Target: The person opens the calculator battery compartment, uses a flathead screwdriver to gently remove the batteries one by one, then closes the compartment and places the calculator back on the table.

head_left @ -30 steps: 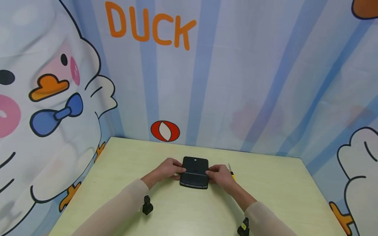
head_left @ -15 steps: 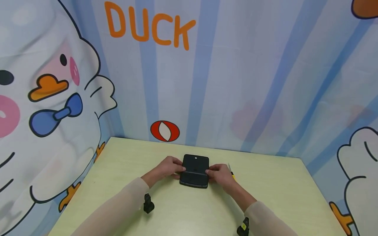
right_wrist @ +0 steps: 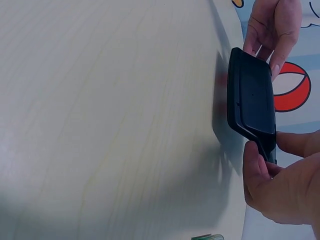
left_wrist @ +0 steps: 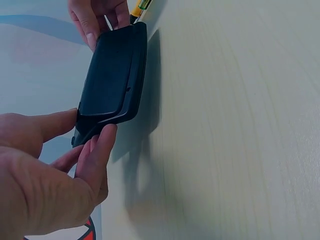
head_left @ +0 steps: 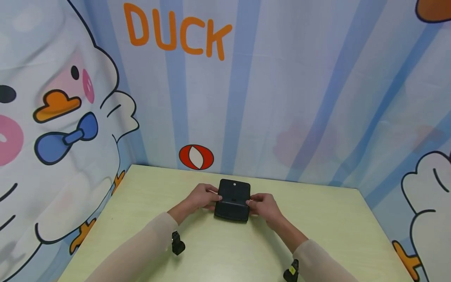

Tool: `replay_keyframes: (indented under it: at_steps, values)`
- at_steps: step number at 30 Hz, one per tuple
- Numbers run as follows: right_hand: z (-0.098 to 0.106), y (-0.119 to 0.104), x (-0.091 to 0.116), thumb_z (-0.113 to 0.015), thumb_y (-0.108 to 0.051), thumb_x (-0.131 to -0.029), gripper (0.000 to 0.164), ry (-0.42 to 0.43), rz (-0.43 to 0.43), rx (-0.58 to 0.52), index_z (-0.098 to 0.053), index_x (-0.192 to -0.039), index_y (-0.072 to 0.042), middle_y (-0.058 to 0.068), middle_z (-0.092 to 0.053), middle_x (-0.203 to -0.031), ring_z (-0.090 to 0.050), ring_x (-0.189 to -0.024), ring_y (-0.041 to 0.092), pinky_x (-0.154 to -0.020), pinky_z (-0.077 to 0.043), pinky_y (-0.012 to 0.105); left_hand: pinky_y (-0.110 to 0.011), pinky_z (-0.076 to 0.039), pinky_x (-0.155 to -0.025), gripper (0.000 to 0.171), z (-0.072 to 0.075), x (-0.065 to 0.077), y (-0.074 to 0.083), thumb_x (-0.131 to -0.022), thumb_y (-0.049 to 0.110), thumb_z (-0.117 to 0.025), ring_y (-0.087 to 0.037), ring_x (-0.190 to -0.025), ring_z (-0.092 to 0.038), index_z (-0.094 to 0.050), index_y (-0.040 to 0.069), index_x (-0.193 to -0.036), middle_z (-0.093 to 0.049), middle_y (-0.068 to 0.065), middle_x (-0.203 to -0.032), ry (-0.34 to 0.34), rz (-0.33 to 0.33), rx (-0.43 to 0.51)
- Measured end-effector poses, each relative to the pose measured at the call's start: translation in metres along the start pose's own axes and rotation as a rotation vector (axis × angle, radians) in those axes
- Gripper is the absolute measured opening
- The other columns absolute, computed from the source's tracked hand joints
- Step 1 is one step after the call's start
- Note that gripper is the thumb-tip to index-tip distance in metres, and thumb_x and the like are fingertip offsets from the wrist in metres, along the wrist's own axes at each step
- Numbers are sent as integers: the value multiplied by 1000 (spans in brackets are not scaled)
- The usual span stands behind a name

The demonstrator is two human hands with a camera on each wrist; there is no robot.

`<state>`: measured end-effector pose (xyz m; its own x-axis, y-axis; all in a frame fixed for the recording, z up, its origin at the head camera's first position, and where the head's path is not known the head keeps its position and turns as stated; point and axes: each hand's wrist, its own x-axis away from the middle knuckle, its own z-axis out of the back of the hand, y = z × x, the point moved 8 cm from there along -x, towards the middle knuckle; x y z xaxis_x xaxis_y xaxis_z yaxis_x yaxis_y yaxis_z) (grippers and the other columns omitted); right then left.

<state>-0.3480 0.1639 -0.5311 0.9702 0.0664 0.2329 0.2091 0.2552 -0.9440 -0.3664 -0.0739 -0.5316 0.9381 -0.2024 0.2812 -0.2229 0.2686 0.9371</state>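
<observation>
A black plastic folding case (head_left: 235,192) is held over the table by both hands. Its upper panel has a small pale hole near the top, and a thicker lower section bends toward the camera. On its left edge, my left hand (head_left: 201,196) pinches it with the thumb in front and fingers behind. My right hand (head_left: 266,207) grips the opposite edge the same way. In the left wrist view the case (left_wrist: 112,75) shows its broad dark face and a stepped edge, its shadow falling on the table beside it. The right wrist view shows the case (right_wrist: 251,95) tilted, fingers under its near end.
A pale wooden table (head_left: 324,231) meets a duck-patterned cloth backdrop (head_left: 267,98). A yellow-handled tool (left_wrist: 136,10) lies beyond the right hand in the left wrist view. Black wrist cameras (head_left: 177,243) hang by the sleeves.
Both hands have lifted the case slightly and moved it a little farther back. Its lower section now faces the head camera more. The tool beside the right hand has become hidden in the head view.
</observation>
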Motion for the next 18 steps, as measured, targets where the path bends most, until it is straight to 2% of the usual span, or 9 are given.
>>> replay_keyframes:
  at_steps: [8, 18]
  values:
    - [-1, -1, 1, -69, 0, -99, 32, 45, 17, -38, -64, -128, 15, 21, -71, -105, -75, -80, 22, -83, -64, 46, -44, -64, -84, 42, 0, 2, 2, -97, 9, -76, -25, -97, -74, -63, -7, -134, -70, -16, -110, 21, -26, 26]
    - [-1, -8, 4, -67, 1, -100, 30, 76, 47, -38, -65, -127, 14, 23, -69, -112, -72, -86, 21, -87, -63, 46, -46, -64, -84, 39, 2, 4, 6, -98, 7, -75, -27, -98, -71, -63, -6, -133, -70, -17, -113, 41, -64, 44]
